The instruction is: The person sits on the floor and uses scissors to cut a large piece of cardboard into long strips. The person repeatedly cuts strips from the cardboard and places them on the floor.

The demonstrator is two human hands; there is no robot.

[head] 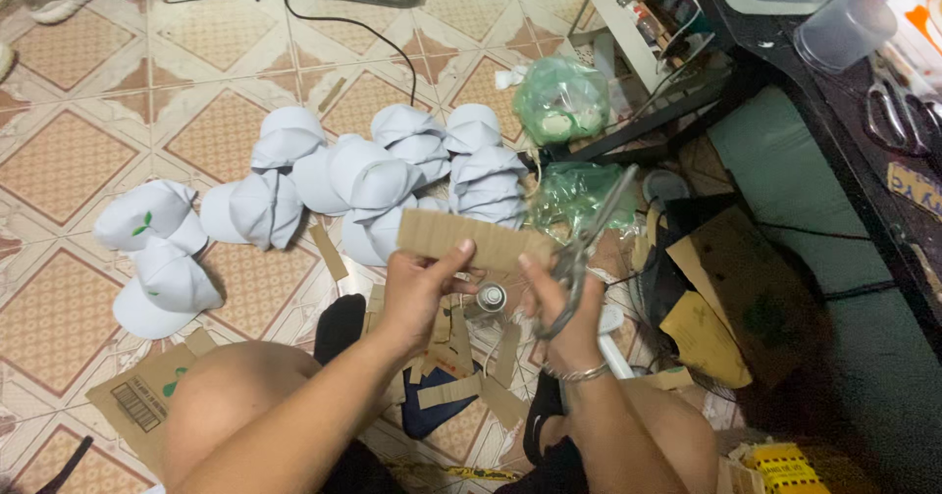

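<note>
Item one: a cardboard strip (469, 238), plain brown, long and roughly rectangular, corrugated lines faintly visible, held level above the floor in front of our knees. Its lower edge is hidden behind our fingers, and its right end disappears behind the scissors.

Item two: scissors (587, 249), grey metal, blades pointing up and away to the right, partly blurred, so we cannot tell how far the blades are parted or whether they bite the strip.

Hands: our left hand (420, 288) pinches the strip from below near its middle, thumb on the facing side. Our right hand (559, 303) is closed around the scissor handles, with its thumb also resting on the strip's right part; a thin bracelet (581, 372) circles that wrist. The strip thus spans between both hands, touching each.

Beneath the hands: cardboard offcuts (461, 371), scattered over a dark cloth, and a small round can top (491, 297), detail too small to make out.

Beyond: a cluster of white caps (392, 175) on the tiled floor (88, 151), some stacked; one at the left bears a green mark. Green plastic bags (561, 100) lie to the right of the caps. A flattened box (137, 401) sits beside our left knee, its lower part cut off.
</note>
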